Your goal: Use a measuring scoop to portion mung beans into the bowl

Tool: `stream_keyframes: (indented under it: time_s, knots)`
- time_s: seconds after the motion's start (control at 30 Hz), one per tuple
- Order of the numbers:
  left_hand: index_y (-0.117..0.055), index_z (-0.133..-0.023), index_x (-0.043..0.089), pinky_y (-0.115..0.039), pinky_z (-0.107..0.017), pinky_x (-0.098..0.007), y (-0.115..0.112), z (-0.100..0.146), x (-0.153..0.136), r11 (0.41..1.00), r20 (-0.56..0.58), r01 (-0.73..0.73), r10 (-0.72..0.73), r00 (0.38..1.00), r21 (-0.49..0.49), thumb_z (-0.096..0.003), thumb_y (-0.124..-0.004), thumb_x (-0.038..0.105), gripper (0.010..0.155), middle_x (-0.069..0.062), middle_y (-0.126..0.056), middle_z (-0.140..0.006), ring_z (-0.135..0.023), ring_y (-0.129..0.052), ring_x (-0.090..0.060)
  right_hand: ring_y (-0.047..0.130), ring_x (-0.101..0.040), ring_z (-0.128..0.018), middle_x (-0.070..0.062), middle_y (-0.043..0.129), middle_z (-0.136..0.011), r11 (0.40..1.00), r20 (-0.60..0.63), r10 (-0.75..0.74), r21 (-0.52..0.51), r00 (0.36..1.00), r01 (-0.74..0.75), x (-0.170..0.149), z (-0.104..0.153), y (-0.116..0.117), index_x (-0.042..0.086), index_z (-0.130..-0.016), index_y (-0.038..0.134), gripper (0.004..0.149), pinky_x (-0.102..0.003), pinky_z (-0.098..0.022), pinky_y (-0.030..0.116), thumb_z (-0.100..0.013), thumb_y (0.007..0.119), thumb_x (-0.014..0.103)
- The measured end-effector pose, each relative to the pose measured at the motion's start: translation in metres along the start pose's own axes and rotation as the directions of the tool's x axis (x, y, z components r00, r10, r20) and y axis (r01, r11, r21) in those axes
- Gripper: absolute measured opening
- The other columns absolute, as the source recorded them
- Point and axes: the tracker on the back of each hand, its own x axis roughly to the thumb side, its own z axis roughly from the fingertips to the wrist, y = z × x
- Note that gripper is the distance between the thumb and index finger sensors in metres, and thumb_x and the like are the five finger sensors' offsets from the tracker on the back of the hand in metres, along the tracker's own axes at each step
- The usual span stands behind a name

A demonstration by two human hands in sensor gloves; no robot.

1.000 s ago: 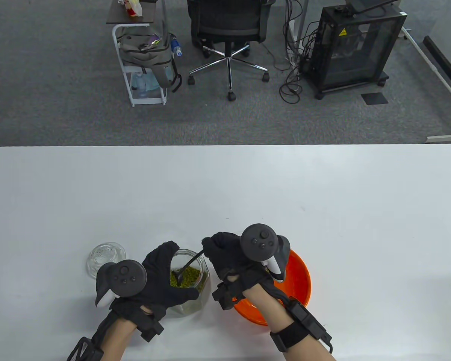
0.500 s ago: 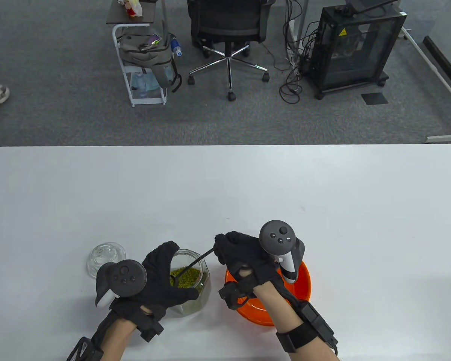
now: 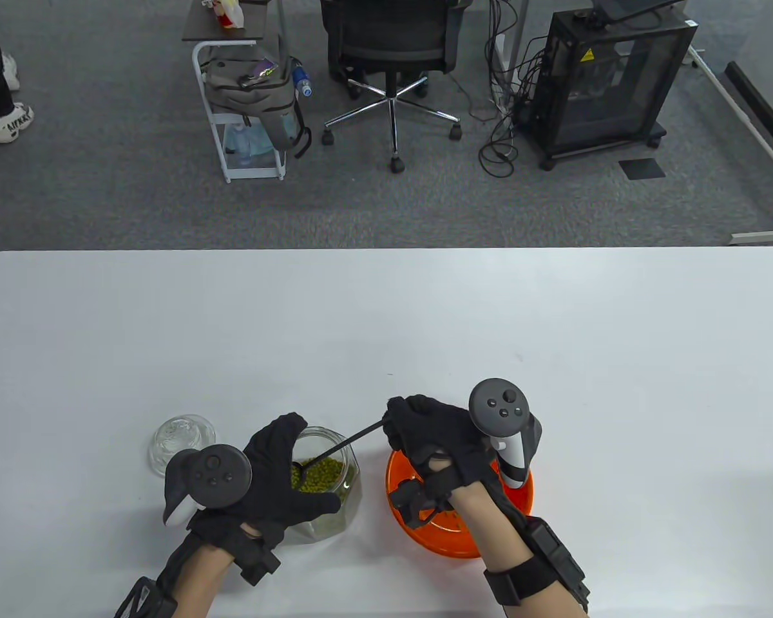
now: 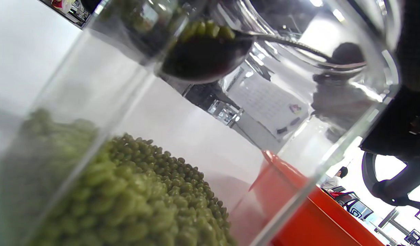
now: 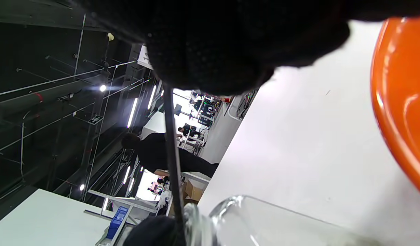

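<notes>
On the white tabletop (image 3: 386,335), the left hand (image 3: 277,479) wraps its grip around the clear glass jar of green mung beans (image 3: 325,489). The right hand (image 3: 435,434) pinches the thin black handle of the dark measuring scoop (image 3: 338,447), whose bean-filled bowl hangs inside the jar mouth above the bean pile. The round orange plastic bowl (image 3: 438,534) sits just right of the jar, under the right wrist.

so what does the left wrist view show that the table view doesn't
Only the left wrist view: the scoop bowl is heaped with mung beans and lifted clear above the bean pile, seen through the glass.

Only the table view: the left hand grips the jar, the right hand pinches the scoop handle, and the glass lid lies left of the jar.

Both: jar, beans, scoop and the orange bowl beside the jar.
</notes>
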Motion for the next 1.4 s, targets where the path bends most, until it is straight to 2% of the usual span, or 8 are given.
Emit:
stream_keyframes:
  time_s: [0.87,1.07,1.4]
  knots:
    - [-0.03,-0.109,0.0,-0.056,-0.072,-0.07,0.0,0.0,0.0,1.0,-0.001,-0.003,0.003,1.0,0.001,-0.0367,-0.091,0.085,0.128,-0.03,-0.04,-0.114,-0.102,-0.055,-0.059,0.097,-0.026,-0.028,-0.013,0.102,-0.046,0.986,-0.015,-0.158,-0.055,0.987,0.157,-0.016,0.008,-0.052,0.006,-0.059,0.097,0.043,-0.04,-0.024,0.085,-0.049,0.077,0.043]
    - [-0.03,-0.109,0.0,-0.056,-0.072,-0.07,0.0,0.0,0.0,1.0,-0.001,-0.003,0.003,1.0,0.001,-0.0369,-0.091,0.085,0.127,-0.03,-0.04,-0.114,-0.102,-0.055,-0.059,0.097,-0.027,-0.029,-0.014,0.102,-0.046,0.969,-0.029,-0.244,-0.042,0.969,0.242,-0.022,0.01,-0.065,0.006,-0.06,0.097,0.043,-0.041,-0.024,0.084,-0.049,0.077,0.043]
    - [-0.03,-0.109,0.0,-0.056,-0.072,-0.07,0.0,0.0,0.0,1.0,-0.002,-0.003,0.003,1.0,0.002,-0.0371,-0.091,0.085,0.127,-0.03,-0.04,-0.114,-0.102,-0.055,-0.059,0.097,-0.026,-0.029,-0.014,0.102,-0.047,0.945,-0.033,-0.323,-0.066,0.946,0.32,-0.037,0.016,-0.1,0.006,-0.06,0.097,0.043,-0.04,-0.024,0.084,-0.049,0.077,0.043]
